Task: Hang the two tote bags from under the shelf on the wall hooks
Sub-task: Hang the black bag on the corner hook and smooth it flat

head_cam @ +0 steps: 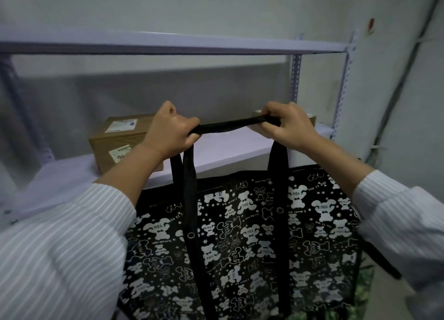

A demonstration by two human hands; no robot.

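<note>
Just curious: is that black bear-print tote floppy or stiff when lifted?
Probably floppy: the tote bag hangs in loose creases below both hands. Its strap sags slightly between left hand and right hand, so likely light.

You can't see the bottom of the black bear-print tote bag (242, 247); frame edge cuts it off. Brown cardboard box (120, 139) w/ white labels is partly behind your left hand (168, 132), label text too blurred to read. A second box (312, 119), prob. cardboard, sits mostly behind your right hand (288, 127). Greenish patterned fabric (362, 293) pokes out behind the tote, mostly hidden.
</note>
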